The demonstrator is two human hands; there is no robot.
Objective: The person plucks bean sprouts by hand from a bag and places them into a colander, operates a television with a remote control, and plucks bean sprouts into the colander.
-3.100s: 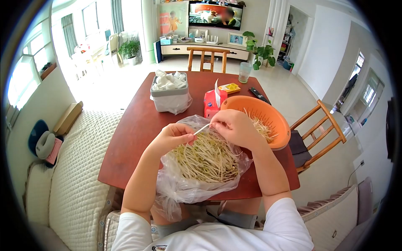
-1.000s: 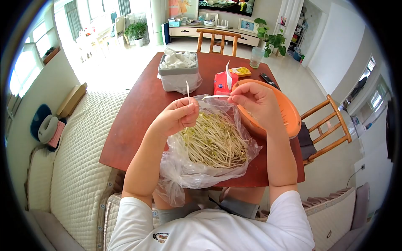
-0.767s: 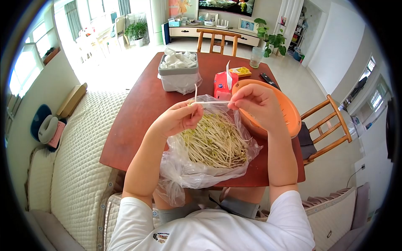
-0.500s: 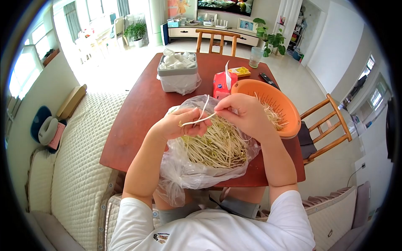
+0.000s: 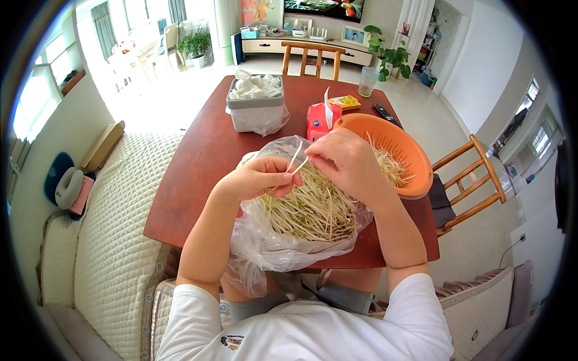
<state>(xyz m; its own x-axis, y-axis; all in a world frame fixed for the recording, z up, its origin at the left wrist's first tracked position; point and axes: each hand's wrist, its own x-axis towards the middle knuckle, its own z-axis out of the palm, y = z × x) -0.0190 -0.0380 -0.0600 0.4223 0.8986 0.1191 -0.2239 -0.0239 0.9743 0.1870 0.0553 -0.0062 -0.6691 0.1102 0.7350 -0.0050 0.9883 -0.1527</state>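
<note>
Above the heap of bean sprouts, my left hand [image 5: 262, 179] is closed, its thumb and fingers pinching two pale bean sprouts [image 5: 294, 155] whose ends stick up. My right hand [image 5: 346, 157] is also closed in a pinch, its fingertips at the upper end of the nearer sprout. What else may lie between those fingertips is hidden. Below both hands, a clear plastic bag [image 5: 265, 248] lies open around the pile of sprouts [image 5: 313, 207]. Just beyond my right hand stands an orange colander [image 5: 418, 150] with more sprouts [image 5: 391, 163] inside.
A grey bin [image 5: 256, 114] full of crumpled white tissue stands at the back left of the red-brown table [image 5: 186, 180]. A red tissue pack [image 5: 319, 122], a yellow packet [image 5: 345, 102], a remote [image 5: 386, 114] and a glass [image 5: 367, 82] are farther back. Wooden chairs [image 5: 475, 186] stand around.
The nearer sprout lay across my left fingers with its head showing; now just its upper end shows past my left thumb. My right hand has shifted slightly up and left.
</note>
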